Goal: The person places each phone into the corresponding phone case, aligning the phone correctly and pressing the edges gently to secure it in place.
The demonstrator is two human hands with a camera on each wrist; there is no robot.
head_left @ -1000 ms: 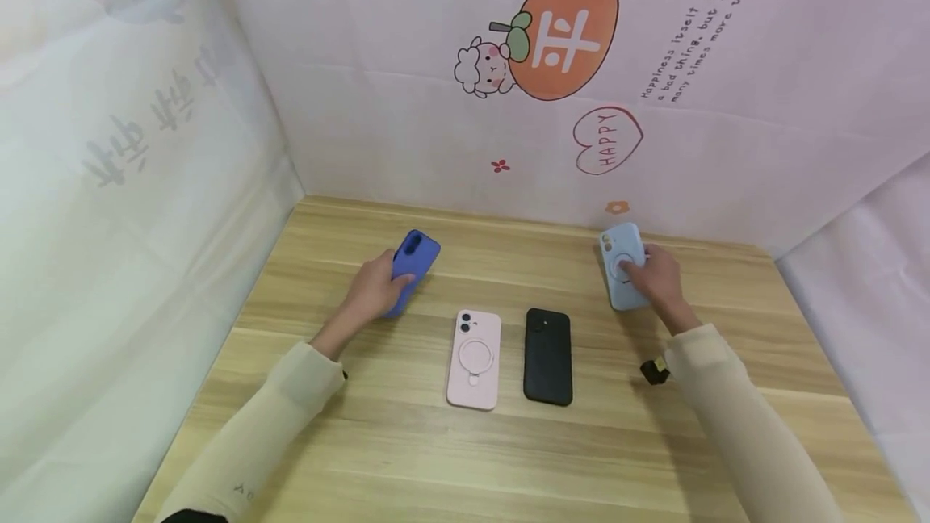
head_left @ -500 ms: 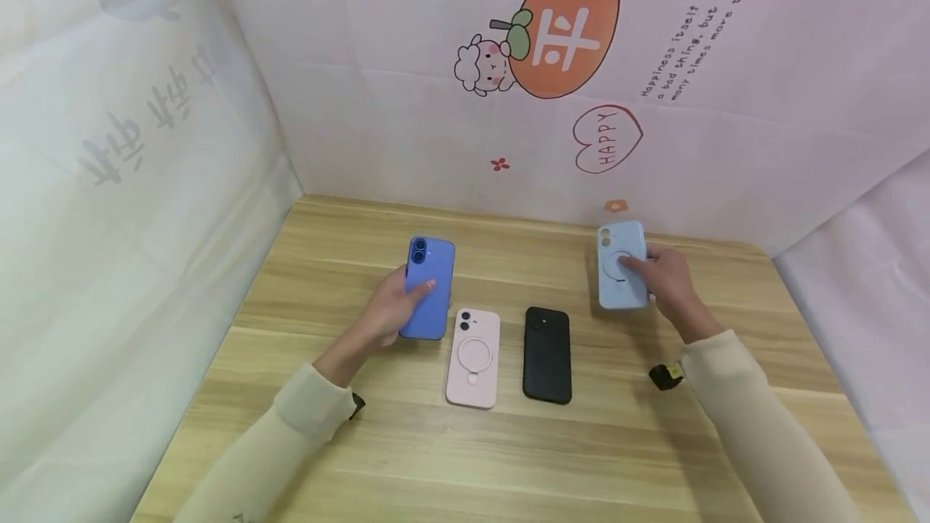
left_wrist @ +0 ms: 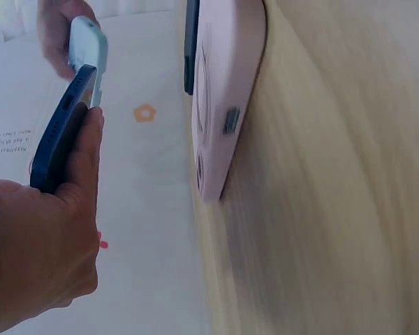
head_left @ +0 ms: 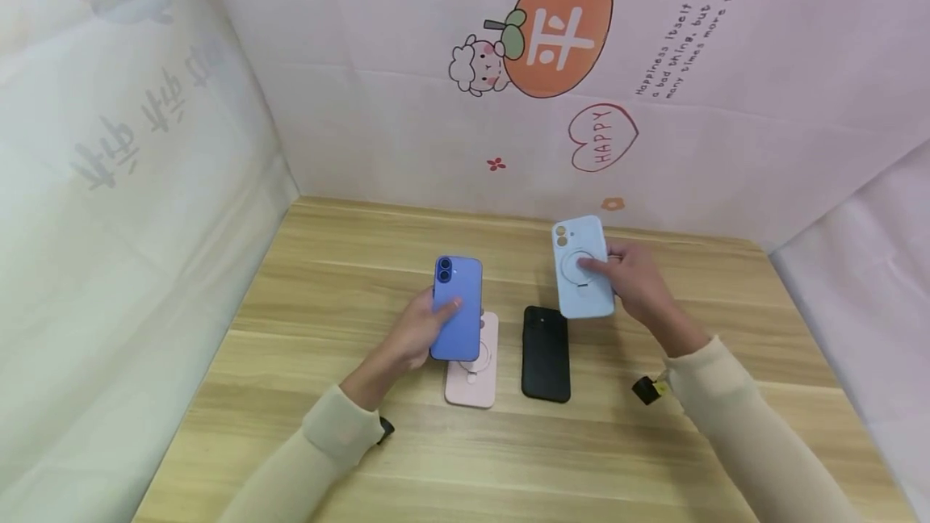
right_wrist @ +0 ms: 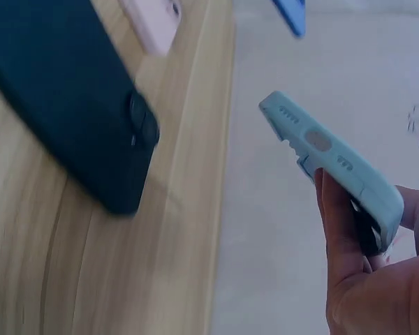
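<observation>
Blue phone: off the table, back face up, 2 lenses at its top left corner. Seen from the head, it covers the upper left part of the pink phone case. Left wrist view has it clear of the tabletop, bottom edge toward the camera.

Left hand: closed about the phone's left edge, thumb laid across the back, fingers beneath. Firm hold, no slack visible.

Light blue phone case: also in the air, to the right of the phone and well apart from it in the head view. Ring on its back, 2 camera openings top left. Right wrist view shows slots and an oval cutout along its bottom edge.

Right hand: pinches the case at its right side, thumb on the ring area, other fingers under and inside.

Below, 2 more pieces lying flat, side by side with a gap. Pink phone case, ring on its back, partly hidden. Black phone case to the right, its top right corner overlapped by the light blue case; whether it contains a phone, cannot tell.

Wood-grain table under all. Behind, white cloth with an orange fruit print and a heart reading HAPPY. Pale sleeves on both arms.
</observation>
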